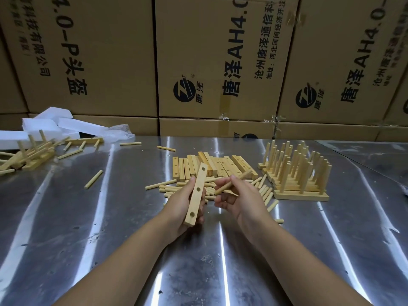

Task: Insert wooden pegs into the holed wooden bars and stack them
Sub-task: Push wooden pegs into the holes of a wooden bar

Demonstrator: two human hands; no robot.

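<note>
The holed bar (197, 194), three holes empty, sits above the tabletop (132, 217) in the left grip (183, 208) clasped round its lower half, while the right grip (238, 199) pinches a peg (231, 182) just beside it, best squared to one hole before pressing straight in.

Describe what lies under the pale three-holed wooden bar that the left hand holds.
The left hand supports the pale three-holed wooden bar from below; loose round wooden pegs lie scattered further below. The bar covers most of the palm.
</note>
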